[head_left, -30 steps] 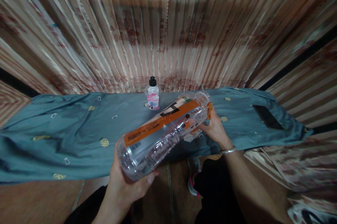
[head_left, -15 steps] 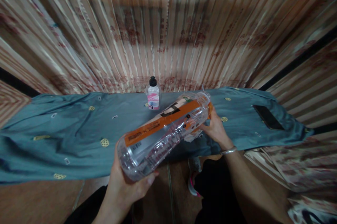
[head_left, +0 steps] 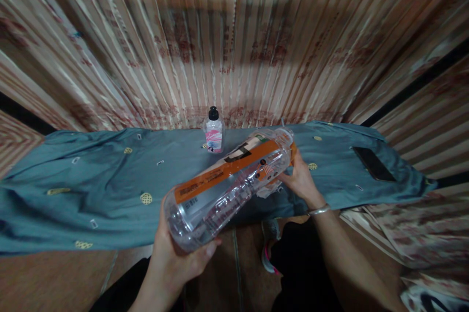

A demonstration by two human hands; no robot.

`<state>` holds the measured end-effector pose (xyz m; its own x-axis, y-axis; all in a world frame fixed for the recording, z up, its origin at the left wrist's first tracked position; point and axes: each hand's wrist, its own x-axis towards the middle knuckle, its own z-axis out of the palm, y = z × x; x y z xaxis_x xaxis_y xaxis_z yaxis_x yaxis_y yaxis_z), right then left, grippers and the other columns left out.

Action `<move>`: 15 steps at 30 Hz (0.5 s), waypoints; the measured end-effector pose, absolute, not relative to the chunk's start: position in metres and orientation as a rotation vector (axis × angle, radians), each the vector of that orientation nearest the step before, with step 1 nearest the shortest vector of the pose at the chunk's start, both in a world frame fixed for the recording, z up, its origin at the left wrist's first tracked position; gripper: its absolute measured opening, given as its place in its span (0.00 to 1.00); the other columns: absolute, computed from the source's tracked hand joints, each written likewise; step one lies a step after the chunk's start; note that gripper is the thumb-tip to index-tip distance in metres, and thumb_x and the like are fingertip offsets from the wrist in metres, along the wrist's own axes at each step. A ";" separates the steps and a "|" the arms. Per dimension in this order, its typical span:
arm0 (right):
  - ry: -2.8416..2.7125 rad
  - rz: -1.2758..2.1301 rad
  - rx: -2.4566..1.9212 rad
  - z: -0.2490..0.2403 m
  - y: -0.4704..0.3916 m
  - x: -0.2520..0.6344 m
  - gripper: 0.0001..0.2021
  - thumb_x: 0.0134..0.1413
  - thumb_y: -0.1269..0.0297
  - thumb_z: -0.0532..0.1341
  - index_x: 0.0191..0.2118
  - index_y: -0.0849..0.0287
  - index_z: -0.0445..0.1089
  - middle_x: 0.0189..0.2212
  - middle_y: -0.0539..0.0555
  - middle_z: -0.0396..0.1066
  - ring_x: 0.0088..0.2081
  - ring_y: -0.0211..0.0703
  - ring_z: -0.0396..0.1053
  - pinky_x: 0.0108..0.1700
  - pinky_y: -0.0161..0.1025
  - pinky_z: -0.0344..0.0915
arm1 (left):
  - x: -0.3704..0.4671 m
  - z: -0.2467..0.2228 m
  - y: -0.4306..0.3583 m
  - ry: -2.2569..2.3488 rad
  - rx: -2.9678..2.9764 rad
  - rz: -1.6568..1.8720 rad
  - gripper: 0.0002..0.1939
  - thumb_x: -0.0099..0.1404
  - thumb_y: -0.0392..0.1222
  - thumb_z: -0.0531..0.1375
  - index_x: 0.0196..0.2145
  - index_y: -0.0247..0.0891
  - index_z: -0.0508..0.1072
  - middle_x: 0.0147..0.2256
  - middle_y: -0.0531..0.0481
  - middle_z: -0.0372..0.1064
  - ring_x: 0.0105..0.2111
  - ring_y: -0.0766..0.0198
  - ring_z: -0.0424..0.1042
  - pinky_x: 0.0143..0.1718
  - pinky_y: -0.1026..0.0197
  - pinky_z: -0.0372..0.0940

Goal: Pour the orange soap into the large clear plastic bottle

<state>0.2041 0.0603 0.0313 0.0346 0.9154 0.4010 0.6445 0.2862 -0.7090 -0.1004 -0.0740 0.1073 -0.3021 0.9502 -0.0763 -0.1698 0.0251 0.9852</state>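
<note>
A large clear plastic bottle [head_left: 223, 185] with an orange and white label lies tilted in the air between my hands, its wide base low on the left and its other end up on the right. My left hand [head_left: 179, 258] is wrapped round the base from below. Around the upper right end, my right hand [head_left: 300, 175] has its fingers closed, partly hidden behind the bottle. Behind it, a small clear bottle [head_left: 214, 136] with a black cap and pink label stands upright on the teal cloth [head_left: 110, 170].
A black phone [head_left: 373, 163] lies on the cloth at the right. Pleated patterned curtains [head_left: 227, 43] rise behind the cloth-covered surface. My legs and a shoe [head_left: 270, 248] show below its front edge, over a tiled floor.
</note>
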 end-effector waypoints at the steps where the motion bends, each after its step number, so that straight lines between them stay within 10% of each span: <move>1: -1.691 0.391 -1.437 0.031 0.060 0.204 0.49 0.47 0.37 0.71 0.69 0.59 0.59 0.61 0.67 0.73 0.59 0.67 0.74 0.61 0.60 0.70 | -0.100 0.107 -0.074 1.330 0.886 1.460 0.48 0.39 0.51 0.80 0.55 0.36 0.67 0.44 0.39 0.77 0.42 0.46 0.81 0.34 0.57 0.76; 8: -1.703 0.363 -1.458 0.026 0.062 0.207 0.51 0.46 0.37 0.72 0.70 0.59 0.58 0.59 0.67 0.74 0.56 0.67 0.76 0.59 0.58 0.72 | -0.095 0.113 -0.073 1.321 0.850 1.450 0.57 0.36 0.55 0.81 0.60 0.37 0.62 0.43 0.41 0.77 0.43 0.44 0.81 0.41 0.52 0.77; 15: -1.700 0.353 -1.420 0.026 0.062 0.206 0.48 0.48 0.39 0.71 0.69 0.58 0.59 0.61 0.66 0.74 0.58 0.66 0.75 0.61 0.59 0.70 | -0.102 0.108 -0.078 1.311 0.834 1.416 0.54 0.39 0.48 0.81 0.61 0.39 0.64 0.32 0.50 0.76 0.23 0.57 0.75 0.26 0.58 0.72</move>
